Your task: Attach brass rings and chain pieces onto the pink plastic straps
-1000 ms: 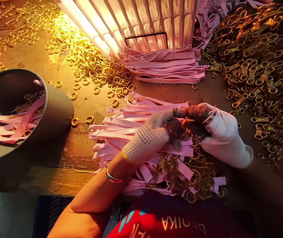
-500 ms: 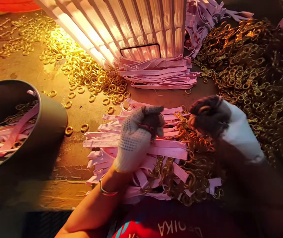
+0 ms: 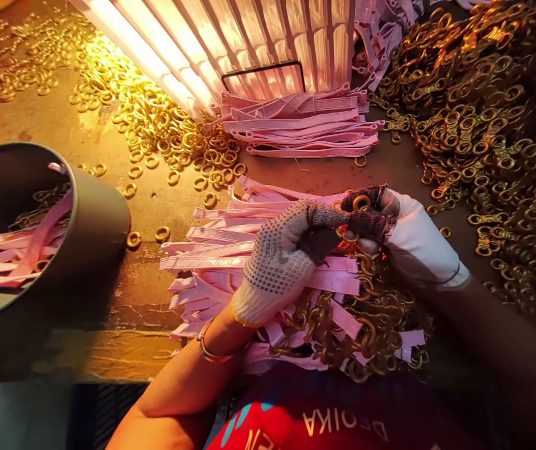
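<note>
My left hand (image 3: 286, 253), in a white dotted glove with dark worn fingertips, reaches over the pink straps (image 3: 211, 262). Its thumb and fingers are closed, and what they hold is hidden. Fingertip to fingertip with it is my right hand (image 3: 403, 234), in a white glove with dark fingers, closed around a brass ring (image 3: 360, 203). More ring metal shows just under the joined fingertips; I cannot make out whether it is one linked piece. Below the hands lie straps with brass ring clasps (image 3: 375, 319) at their right ends.
A bundle of pink straps (image 3: 305, 128) lies in front of a white ribbed panel (image 3: 268, 37). Loose brass rings (image 3: 169, 134) spread at the left, and a heap of brass double-ring clasps (image 3: 483, 125) covers the right. A tilted bucket (image 3: 101, 212) at the left holds straps and clasps.
My right hand has moved left and my left hand right, so their fingertips now meet above the straps. The view has shifted slightly.
</note>
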Tool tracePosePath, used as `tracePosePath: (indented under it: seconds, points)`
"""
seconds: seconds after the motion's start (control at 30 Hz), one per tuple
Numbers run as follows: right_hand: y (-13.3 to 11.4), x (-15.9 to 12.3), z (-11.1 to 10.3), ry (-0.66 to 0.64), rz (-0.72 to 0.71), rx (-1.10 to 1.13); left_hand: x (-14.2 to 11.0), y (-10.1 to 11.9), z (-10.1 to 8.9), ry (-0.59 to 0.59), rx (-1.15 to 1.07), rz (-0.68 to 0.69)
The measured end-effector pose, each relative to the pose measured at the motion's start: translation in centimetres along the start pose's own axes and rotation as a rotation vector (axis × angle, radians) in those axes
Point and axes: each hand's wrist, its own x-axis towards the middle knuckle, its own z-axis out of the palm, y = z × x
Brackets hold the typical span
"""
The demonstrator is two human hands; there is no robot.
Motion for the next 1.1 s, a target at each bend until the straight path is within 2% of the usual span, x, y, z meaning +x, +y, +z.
tracePosePath:
  seconds: [0.1, 0.17, 0.3, 0.37, 0.47, 0.57, 0.7, 0.8, 0.87, 0.97, 1.1]
  points:
    - [0.5, -0.5, 0.1, -0.043, -0.104, -0.088, 0.1, -0.1, 0.1, 0.047, -0.018, 0.028]
    - [0.8, -0.9, -0.1, -0.059, -0.275, -0.286, 0.1, -0.1, 0.0, 0.04, -0.095, -0.033]
    - [0.9, -1.0, -1.0, -0.087, -0.693, -0.845, 0.2, -0.2, -0.7, -0.082, -0.22, -0.206]
    - [0.5, -0.8, -1.3, -0.176, -0.81, -0.969, 0.4, -0.1, -1.1, -0.166, -0.168, -0.24]
    - [-0.1, -0.5, -1.4, -0.281, -0.895, -1.055, 0.6, 0.0, -1.3, -0.252, -0.015, -0.237]
    - [-0.7, -0.7, -1.3, -0.258, -0.848, -1.266, 0.6, 0.3, -1.2, -0.243, 0.079, -0.205]
    - [-1.1, -1.3, -0.9, -0.182, -0.624, -1.642, 0.4, 0.6, -1.1, -0.211, 0.073, -0.085]
    - [-1.3, -1.7, -0.4, -0.188, -0.562, -1.735, 0.3, 0.6, -0.9, -0.237, 0.183, -0.006]
    - [-1.4, -2.0, -0.1, -0.176, -0.558, -1.735, 0.3, 0.5, -0.7, -0.246, 0.152, -0.06]
    - [-1.4, -2.5, 0.7, -0.128, -0.572, -1.709, -0.1, 0.5, -0.4, -0.232, -0.06, -0.188]
    - [-1.2, -3.2, 1.6, -0.074, -0.565, -1.557, -1.1, 1.4, -0.4, -0.194, -0.243, -0.297]
